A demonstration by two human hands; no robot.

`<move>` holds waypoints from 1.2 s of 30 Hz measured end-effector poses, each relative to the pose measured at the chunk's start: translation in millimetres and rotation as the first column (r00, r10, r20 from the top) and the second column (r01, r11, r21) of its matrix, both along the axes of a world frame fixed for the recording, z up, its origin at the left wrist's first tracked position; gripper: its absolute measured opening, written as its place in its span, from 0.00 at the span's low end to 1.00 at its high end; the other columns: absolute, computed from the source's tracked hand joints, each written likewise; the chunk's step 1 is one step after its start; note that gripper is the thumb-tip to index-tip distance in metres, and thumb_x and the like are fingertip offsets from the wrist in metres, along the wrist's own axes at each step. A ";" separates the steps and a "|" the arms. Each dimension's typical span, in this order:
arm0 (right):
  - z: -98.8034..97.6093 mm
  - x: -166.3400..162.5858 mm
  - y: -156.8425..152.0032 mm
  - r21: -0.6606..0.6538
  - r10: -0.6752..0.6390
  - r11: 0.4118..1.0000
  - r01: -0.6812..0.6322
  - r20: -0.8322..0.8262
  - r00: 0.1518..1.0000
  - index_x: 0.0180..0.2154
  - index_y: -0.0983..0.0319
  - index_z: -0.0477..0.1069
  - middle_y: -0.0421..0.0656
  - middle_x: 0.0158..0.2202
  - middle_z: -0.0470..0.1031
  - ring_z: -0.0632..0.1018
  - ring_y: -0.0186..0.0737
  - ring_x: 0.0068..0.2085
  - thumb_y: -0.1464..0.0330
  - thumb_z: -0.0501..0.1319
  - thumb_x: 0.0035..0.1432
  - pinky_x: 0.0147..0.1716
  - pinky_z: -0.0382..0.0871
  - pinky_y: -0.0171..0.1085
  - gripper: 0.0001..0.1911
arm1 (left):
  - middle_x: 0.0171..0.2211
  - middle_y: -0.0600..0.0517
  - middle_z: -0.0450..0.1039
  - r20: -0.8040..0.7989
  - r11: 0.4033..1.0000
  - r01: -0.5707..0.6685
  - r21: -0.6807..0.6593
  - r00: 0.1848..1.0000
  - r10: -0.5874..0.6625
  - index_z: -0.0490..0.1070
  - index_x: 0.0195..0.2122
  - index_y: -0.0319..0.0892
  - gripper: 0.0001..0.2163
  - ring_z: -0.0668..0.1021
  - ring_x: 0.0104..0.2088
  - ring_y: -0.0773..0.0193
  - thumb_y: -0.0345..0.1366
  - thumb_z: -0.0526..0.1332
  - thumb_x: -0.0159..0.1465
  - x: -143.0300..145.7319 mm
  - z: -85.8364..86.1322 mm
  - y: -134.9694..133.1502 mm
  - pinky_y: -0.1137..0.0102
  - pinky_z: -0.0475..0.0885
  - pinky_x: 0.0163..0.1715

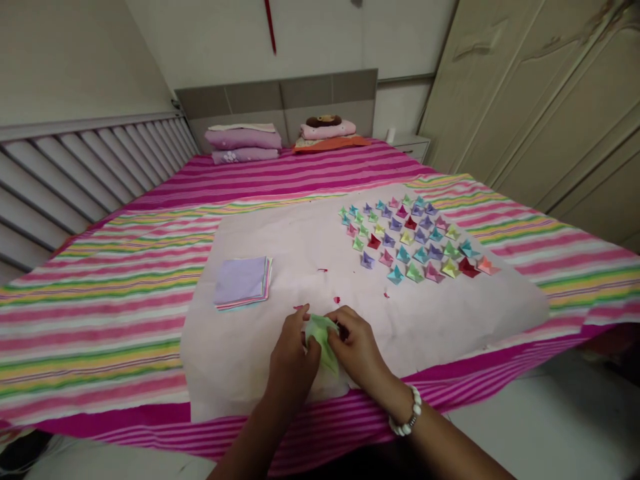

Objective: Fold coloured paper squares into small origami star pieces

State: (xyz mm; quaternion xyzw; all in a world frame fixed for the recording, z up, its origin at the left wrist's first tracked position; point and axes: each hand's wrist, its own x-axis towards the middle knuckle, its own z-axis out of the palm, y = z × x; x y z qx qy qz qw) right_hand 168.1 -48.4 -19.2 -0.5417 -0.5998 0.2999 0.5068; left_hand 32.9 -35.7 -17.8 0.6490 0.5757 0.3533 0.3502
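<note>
A light green piece of folded paper (324,343) is held between my two hands, just above the near part of a pale sheet (295,247). My left hand (296,347) pinches its left side with thumb and fingers. On the right, my right hand (356,340) grips the upper right edge; a white bead bracelet circles that wrist. The paper's exact folds are partly hidden by my fingers. To the left lies a stack of square coloured paper (241,280), lilac on top. Several small folded paper boats (414,272) in many colours stand in rows at the right.
Small red scraps (337,299) lie on the sheet beyond my hands. The sheet rests on a bed with a striped cover (125,300). Folded bedding (244,139) is piled by the headboard (250,100). A slatted rail (100,160) runs along the left, and wardrobe doors (540,107) stand at right.
</note>
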 end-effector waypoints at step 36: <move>-4.8 8.8 2.6 -0.194 0.115 0.910 -0.367 -0.733 0.671 0.37 0.63 0.72 0.36 0.21 0.71 0.66 0.28 0.17 0.57 0.70 0.46 0.18 0.58 0.29 0.20 | 0.26 0.52 0.76 0.525 0.980 0.124 -0.158 0.851 -0.023 0.75 0.31 0.38 0.10 0.76 0.31 0.61 0.40 0.68 0.53 -9.3 6.7 6.0 0.69 0.70 0.33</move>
